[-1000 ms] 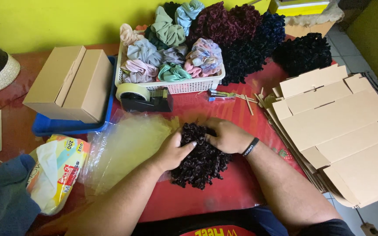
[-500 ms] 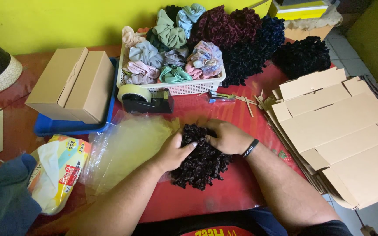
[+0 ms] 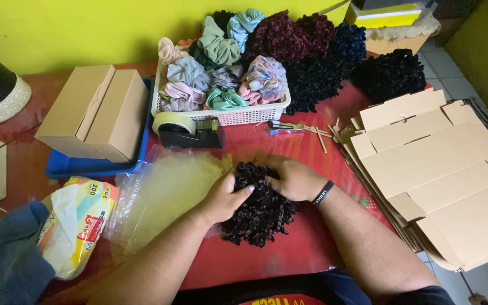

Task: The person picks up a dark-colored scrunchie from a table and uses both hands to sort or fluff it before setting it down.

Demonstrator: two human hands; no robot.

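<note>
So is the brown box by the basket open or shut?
Shut. The box sits on a blue tray with its top flaps folded down flat and meeting along a seam; nothing inside shows.

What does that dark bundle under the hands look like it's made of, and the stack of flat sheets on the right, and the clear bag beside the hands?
The dark bundle, gripped by the left hand and right hand, looks like soft, crinkled fabric, maybe velvet: matte, ruffled folds. The flat sheets look like brown cardboard, matte, with cut flaps. The clear bag looks like thin glossy plastic, wrinkled and see-through.
</note>
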